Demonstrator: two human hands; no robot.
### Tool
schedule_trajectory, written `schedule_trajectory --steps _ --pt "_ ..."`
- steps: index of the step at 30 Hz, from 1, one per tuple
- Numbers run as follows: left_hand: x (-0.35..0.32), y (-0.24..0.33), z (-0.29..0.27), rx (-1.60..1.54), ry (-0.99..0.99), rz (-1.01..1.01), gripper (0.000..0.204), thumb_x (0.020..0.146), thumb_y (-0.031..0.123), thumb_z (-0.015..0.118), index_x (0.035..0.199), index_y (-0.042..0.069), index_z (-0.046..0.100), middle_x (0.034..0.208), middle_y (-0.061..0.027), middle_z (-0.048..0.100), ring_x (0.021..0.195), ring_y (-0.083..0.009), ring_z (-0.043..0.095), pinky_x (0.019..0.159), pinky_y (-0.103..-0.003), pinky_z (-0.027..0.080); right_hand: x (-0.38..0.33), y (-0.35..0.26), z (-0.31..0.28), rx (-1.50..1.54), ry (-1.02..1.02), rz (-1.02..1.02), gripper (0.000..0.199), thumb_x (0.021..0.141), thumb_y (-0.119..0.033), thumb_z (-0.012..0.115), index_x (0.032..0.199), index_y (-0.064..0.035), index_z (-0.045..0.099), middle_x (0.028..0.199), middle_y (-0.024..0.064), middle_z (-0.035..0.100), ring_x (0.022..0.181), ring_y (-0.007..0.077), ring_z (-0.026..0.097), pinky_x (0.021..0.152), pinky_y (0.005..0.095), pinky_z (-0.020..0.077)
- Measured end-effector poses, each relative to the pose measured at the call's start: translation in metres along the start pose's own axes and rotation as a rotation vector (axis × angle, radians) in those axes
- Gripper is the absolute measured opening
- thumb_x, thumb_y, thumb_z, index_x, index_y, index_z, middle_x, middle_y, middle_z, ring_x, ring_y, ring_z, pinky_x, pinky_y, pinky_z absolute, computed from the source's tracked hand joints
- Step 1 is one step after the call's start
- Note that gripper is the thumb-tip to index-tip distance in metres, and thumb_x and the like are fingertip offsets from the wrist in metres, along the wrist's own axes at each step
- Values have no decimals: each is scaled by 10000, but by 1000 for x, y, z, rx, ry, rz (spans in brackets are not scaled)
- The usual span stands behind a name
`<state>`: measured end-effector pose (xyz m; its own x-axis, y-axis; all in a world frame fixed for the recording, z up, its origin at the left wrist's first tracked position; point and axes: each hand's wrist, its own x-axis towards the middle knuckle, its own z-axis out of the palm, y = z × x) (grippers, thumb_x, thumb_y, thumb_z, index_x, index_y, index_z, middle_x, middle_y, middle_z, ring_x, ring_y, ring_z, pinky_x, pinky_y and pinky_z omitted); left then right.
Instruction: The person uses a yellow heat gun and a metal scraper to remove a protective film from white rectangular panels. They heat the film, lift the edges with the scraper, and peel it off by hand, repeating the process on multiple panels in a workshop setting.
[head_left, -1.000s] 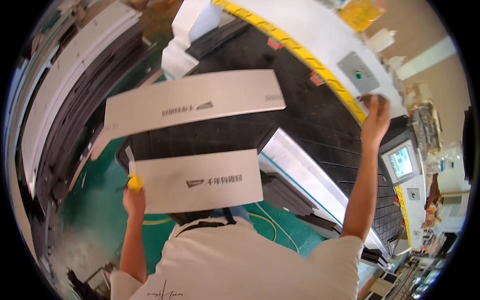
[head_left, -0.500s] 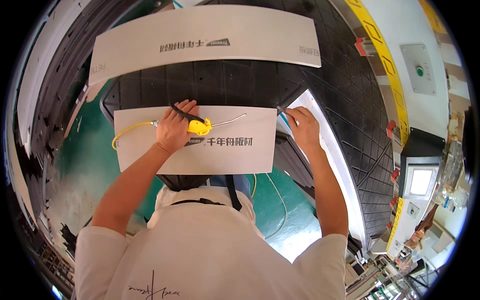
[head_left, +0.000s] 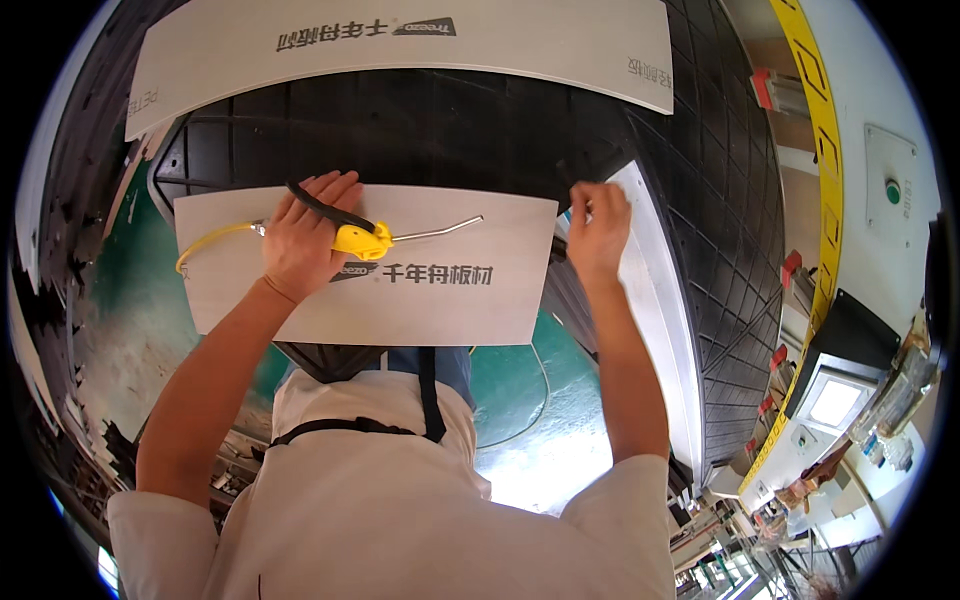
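A pale board (head_left: 440,315) with dark printing lies crosswise in front of me on a black ribbed surface. My left hand (head_left: 305,245) presses on its left half and holds a yellow air blow gun (head_left: 362,242) with a black lever. The gun's bent metal nozzle points right, over the board, and a yellow hose (head_left: 215,240) runs off to the left. Just beyond the board's right end is my right hand (head_left: 600,230), its fingers curled together. A dark, blurred shape shows by those fingertips; what they hold cannot be made out.
A longer pale board (head_left: 400,50) lies farther away on the black ribbed table (head_left: 420,120). To the right runs a white metal edge (head_left: 660,300), then a machine side with a yellow strip (head_left: 815,130) and a green button (head_left: 893,191). Green floor (head_left: 510,390) shows below.
The view has shifted, so both boards sit lower-left or higher and look larger. My right hand has come away from the board's far right corner, fingers curling in. The left still holds the blow gun.
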<state>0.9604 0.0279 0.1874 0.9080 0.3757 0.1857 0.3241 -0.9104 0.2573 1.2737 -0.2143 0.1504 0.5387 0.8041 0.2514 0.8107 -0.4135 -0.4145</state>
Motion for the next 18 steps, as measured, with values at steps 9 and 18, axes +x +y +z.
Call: schedule_trajectory --steps 9,18 --pt "7 -2 -4 -12 -31 18 453 821 129 747 1262 52 681 1342 -80 685 1258 -283 640 1105 -430 480 -26 -12 0 159 -86 -260 122 849 30 667 933 -55 644 910 118 605 882 354 593 772 478 474" --pt "0 0 2 -2 -25 14 457 828 127 739 1275 54 679 1358 -76 678 1270 -288 632 1104 -436 480 10 -3 -30 112 -124 -217 153 858 -7 718 1000 -64 724 945 64 648 912 282 635 829 420 493"
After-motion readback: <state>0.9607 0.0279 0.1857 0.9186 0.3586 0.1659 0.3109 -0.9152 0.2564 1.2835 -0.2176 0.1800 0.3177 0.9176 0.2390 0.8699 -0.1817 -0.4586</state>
